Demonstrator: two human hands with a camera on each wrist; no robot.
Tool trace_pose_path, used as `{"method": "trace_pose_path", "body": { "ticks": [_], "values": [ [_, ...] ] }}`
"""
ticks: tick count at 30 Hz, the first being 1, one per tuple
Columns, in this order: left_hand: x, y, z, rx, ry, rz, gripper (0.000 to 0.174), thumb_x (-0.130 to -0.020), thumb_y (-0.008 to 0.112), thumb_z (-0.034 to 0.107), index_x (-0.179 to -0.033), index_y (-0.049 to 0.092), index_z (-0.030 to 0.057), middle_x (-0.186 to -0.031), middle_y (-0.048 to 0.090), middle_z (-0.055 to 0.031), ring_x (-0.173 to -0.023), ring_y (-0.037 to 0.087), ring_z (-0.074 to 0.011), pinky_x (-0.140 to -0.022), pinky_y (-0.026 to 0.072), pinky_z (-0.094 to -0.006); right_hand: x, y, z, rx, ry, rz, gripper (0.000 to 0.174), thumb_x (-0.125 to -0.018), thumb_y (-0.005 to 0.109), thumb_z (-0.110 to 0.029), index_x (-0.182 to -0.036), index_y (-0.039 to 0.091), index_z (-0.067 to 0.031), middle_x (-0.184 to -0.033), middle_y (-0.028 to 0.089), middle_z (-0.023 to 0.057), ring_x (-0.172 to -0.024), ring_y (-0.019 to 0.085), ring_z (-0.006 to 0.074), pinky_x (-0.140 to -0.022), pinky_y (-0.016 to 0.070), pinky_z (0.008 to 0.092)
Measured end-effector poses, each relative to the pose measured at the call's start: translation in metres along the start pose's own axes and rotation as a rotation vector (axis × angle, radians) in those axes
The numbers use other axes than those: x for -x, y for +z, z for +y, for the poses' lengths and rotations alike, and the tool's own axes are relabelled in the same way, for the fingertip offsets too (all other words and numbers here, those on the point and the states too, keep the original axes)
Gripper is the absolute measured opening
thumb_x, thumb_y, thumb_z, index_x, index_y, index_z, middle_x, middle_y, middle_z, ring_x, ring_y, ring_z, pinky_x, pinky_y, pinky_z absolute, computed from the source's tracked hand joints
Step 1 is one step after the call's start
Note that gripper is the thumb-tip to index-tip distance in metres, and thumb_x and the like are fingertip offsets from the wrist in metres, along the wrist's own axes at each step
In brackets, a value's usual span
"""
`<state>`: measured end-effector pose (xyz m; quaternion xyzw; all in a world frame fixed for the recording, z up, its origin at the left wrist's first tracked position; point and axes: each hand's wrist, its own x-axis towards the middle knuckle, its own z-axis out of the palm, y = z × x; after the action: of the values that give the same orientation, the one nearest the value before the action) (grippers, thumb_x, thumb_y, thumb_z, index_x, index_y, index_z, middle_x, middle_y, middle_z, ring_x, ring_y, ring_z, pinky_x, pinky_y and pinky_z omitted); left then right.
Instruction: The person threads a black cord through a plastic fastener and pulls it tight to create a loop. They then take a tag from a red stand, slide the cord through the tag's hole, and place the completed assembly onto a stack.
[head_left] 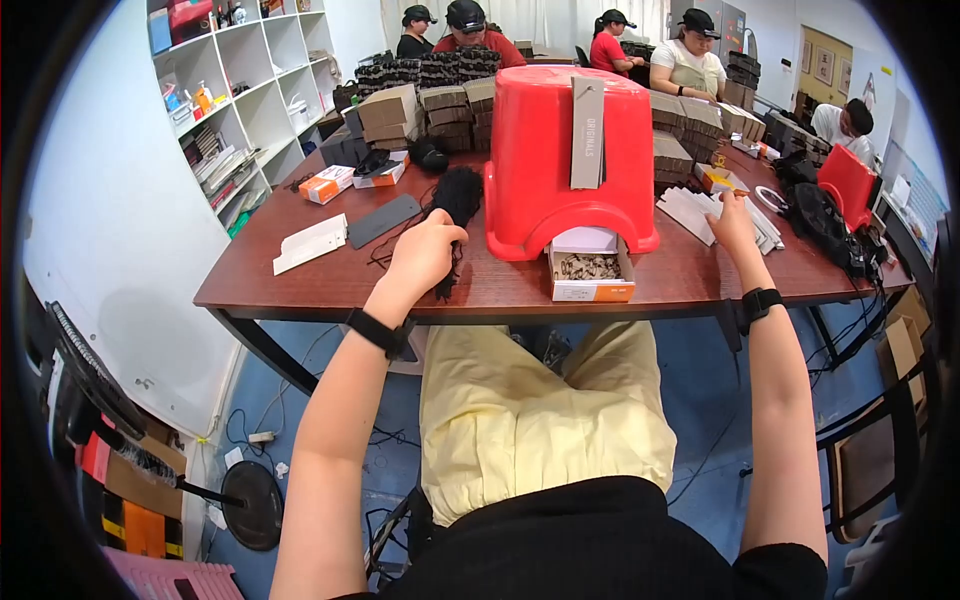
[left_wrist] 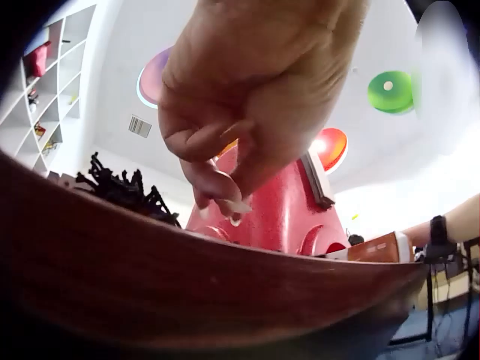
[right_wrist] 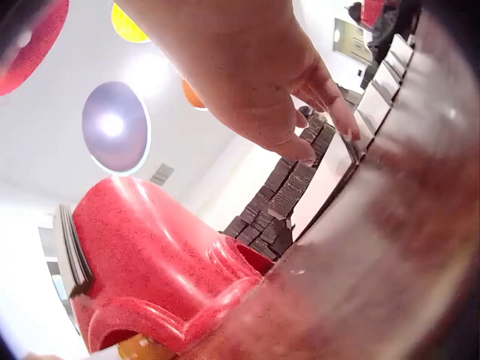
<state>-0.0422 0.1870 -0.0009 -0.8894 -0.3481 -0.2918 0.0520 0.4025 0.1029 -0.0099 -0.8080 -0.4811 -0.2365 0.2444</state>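
My left hand is at the table's front left, over the edge of a bundle of black cords. In the left wrist view its fingers are curled in with the thumb close, and nothing shows between them. On the right side, my right hand is above a fanned row of white tags. The right wrist view has its fingers apart from the thumb, a fingertip right at the edge of a tag. Between the hands stands an upturned red stool with a grey tag stack upright against it.
An open box of small metal pieces sits under the stool's arch. White tags and a dark grey tag lie at left, near an orange-and-white box. Brown stacks line the back, where other people sit.
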Motion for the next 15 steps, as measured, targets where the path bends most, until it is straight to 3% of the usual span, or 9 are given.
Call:
{"method": "trace_pose_path", "body": {
  "ticks": [4,9,14,15],
  "values": [
    [-0.013,0.005,-0.006,-0.014,0.027,-0.277,0.017,-0.063,0.055,0.000,-0.076,0.059,0.0099,-0.087,0.048,-0.0065,-0.081,0.051,-0.0256,-0.069,0.0413,-0.0339,0.008,-0.011,-0.005,-0.048,-0.076,0.066,0.035,-0.067,0.061,-0.022,-0.093,0.045,-0.0038,-0.089,0.051,0.0151,-0.083,0.052,0.0317,-0.068,0.0434,0.0385],
    [-0.013,0.007,-0.004,-0.096,0.036,-0.281,0.011,-0.063,0.056,0.002,-0.072,0.057,0.0082,-0.084,0.047,-0.0069,-0.079,0.051,-0.0257,-0.067,0.0411,-0.0347,0.015,-0.019,-0.011,-0.128,-0.157,0.137,0.032,-0.070,0.059,-0.023,-0.093,0.046,-0.0056,-0.089,0.052,0.0124,-0.083,0.053,0.0289,-0.068,0.0426,0.0375],
    [-0.013,0.006,-0.006,-0.093,0.027,-0.287,0.013,-0.061,0.058,0.002,-0.072,0.056,0.0081,-0.084,0.047,-0.0069,-0.079,0.051,-0.0263,-0.067,0.0410,-0.0338,0.028,-0.040,-0.031,-0.379,-0.117,0.054,0.028,-0.070,0.059,-0.022,-0.090,0.049,-0.0059,-0.085,0.055,0.0108,-0.083,0.053,0.0258,-0.069,0.0411,0.0335],
    [-0.012,0.005,-0.006,0.052,0.072,-0.179,0.008,-0.063,0.056,0.003,-0.070,0.056,0.0067,-0.085,0.048,-0.0080,-0.075,0.052,-0.0263,-0.066,0.0419,-0.0337,0.030,-0.040,-0.032,-0.378,-0.116,0.054,0.028,-0.070,0.059,-0.022,-0.090,0.049,-0.0059,-0.085,0.055,0.0108,-0.083,0.053,0.0258,-0.069,0.0411,0.0335]
  ]
}}
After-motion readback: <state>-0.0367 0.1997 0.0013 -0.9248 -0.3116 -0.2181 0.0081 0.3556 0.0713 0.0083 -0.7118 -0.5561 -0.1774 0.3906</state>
